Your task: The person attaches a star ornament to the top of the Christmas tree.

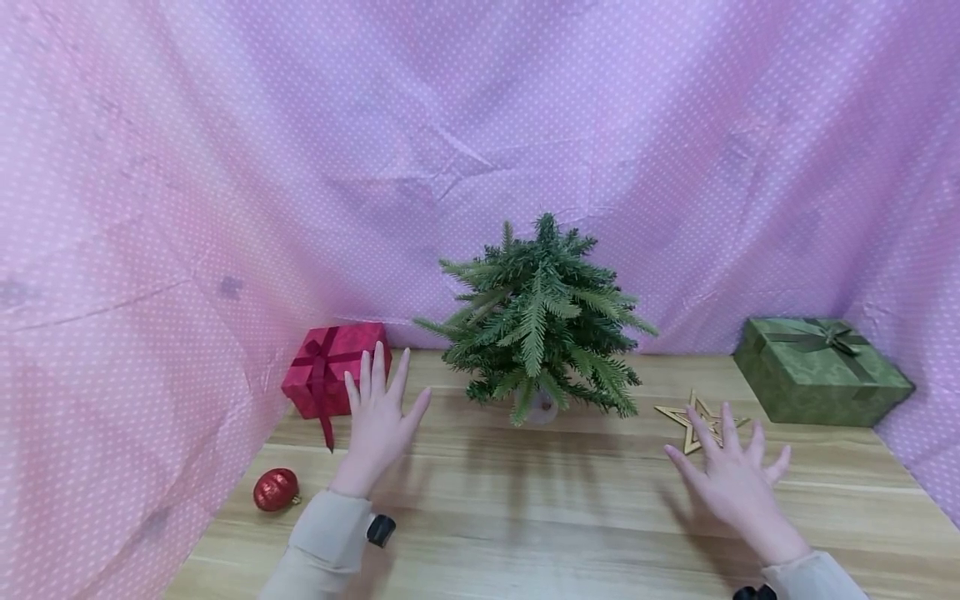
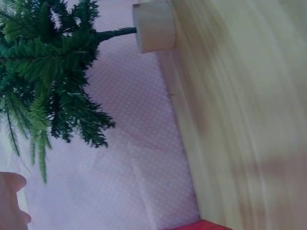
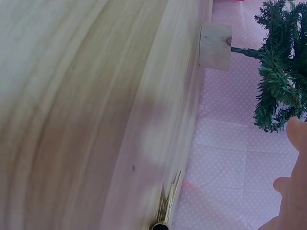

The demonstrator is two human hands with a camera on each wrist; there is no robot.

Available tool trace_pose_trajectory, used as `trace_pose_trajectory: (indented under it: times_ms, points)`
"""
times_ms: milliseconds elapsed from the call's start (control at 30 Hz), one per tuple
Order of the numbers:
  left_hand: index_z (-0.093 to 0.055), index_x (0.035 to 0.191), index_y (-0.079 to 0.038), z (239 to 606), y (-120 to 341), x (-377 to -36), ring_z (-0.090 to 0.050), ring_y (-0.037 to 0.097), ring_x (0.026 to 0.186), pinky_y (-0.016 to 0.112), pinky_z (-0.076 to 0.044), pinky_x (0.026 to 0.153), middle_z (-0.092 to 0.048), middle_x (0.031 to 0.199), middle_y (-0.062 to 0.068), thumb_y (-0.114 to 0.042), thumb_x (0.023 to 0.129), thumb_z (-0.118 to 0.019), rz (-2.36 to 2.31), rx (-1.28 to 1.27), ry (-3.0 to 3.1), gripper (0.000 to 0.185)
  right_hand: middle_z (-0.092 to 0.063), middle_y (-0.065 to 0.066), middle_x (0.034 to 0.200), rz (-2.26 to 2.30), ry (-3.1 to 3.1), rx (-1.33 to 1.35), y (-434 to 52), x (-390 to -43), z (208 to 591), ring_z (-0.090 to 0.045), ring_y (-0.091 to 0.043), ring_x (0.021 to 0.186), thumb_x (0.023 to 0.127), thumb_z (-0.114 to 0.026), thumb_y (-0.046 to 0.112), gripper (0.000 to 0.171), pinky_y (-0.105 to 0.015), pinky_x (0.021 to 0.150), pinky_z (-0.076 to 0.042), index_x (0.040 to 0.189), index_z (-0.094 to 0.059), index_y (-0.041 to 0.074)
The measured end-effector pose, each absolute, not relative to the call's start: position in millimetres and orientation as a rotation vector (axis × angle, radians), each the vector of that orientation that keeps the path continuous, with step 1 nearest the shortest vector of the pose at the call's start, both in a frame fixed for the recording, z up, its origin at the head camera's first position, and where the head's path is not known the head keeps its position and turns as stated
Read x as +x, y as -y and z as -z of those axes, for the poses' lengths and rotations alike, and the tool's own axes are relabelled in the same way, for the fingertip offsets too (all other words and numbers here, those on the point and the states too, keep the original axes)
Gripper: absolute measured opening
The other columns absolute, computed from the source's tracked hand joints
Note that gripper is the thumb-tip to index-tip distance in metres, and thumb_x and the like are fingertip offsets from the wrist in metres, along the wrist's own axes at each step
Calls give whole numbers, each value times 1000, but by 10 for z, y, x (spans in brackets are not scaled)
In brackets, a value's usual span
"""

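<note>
A small green artificial tree [image 1: 540, 321] stands on a pale round wooden base [image 2: 153, 26] at the back middle of the wooden table [image 1: 540, 517]. My left hand [image 1: 378, 417] hovers with its fingers spread, just left of the tree and in front of a red gift box [image 1: 333, 369]. My right hand [image 1: 731, 475] is also spread and holds nothing, right of the tree, just short of a gold wooden star [image 1: 693, 414]. In the right wrist view the tree's base [image 3: 215, 45] and the star's edge [image 3: 168, 203] show.
A red glitter ball ornament [image 1: 276, 489] lies near the table's left edge. A green gift box with a bow [image 1: 821, 371] sits at the back right. Pink dotted cloth [image 1: 480, 150] walls in the table at the back and both sides.
</note>
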State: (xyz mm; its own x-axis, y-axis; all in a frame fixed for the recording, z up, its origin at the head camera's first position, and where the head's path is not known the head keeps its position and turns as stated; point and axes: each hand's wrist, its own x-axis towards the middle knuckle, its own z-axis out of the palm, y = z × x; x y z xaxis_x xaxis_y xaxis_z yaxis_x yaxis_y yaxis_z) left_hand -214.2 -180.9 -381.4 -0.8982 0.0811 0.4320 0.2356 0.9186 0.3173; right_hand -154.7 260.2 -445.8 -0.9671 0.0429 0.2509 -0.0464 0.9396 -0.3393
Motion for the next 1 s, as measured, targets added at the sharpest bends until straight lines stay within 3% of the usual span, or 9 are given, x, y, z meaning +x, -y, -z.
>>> trace_pose_trajectory:
  times_ms: [400,733,1000]
  points:
    - [-35,148,-12,3532,1716,-2174,-3,41,144,62,4,113,-9,157,22,-35,92,-57,627,-372,2478,64,-2,-38,149,-554,2861,-29,-2681,-1608,4515,1,-72,124,95,-41,57,75,-83,87,14,153,-15,18]
    - [-34,148,-13,3264,1600,-2176,-11,39,144,63,-18,111,-13,156,19,-37,95,-53,835,-415,2426,61,-6,-44,143,-610,2863,-66,-2789,-1746,4563,-5,-72,122,95,-42,57,77,-85,85,6,152,-15,14]
    - [-36,146,-12,3061,1476,-2214,-17,38,142,63,-24,108,-19,155,16,-38,94,-53,912,-449,2415,61,-7,-49,138,-719,2948,-126,-2907,-1889,4616,-6,-74,118,93,-42,59,81,-85,83,0,151,-14,10]
